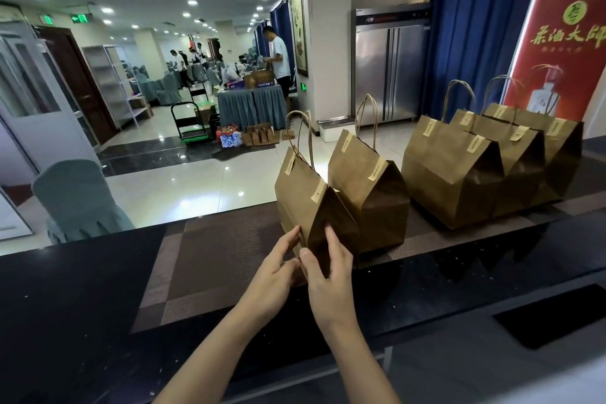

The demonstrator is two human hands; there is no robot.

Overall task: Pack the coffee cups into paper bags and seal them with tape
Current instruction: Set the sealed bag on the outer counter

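**Operator:** Dark tabletop (82, 289), woven mat (210, 259) on it, large hall behind. Where is the work item?

**Supervisor:** Nearest paper bag (314, 203) stands upright on the mat. Its folded top carries tape strips (317, 192) and the twisted handles stand up. Four more taped bags sit in a row beyond it: the second bag (370, 187) just beside it, the remaining bags (459, 170) farther along the tabletop. No coffee cups are visible; they are presumably inside.

**Operator:** Hand status?

**Supervisor:** Both hands are at the nearest bag's lower near corner. Left hand (275, 275) rests extended fingers on the left face, released, with no grasp. Right hand (328, 275) lies on the near gusset face, forefinger straight up the paper, thumb at the corner edge; whether it pinches the paper cannot be determined.

**Operator:** Procedure for this step?

**Supervisor:** Likely squaring and aligning the sealed bag. Press low and evenly on both faces. Keep the bag upright so the contents do not tip. Avoid creasing the gusset or loading the tape.
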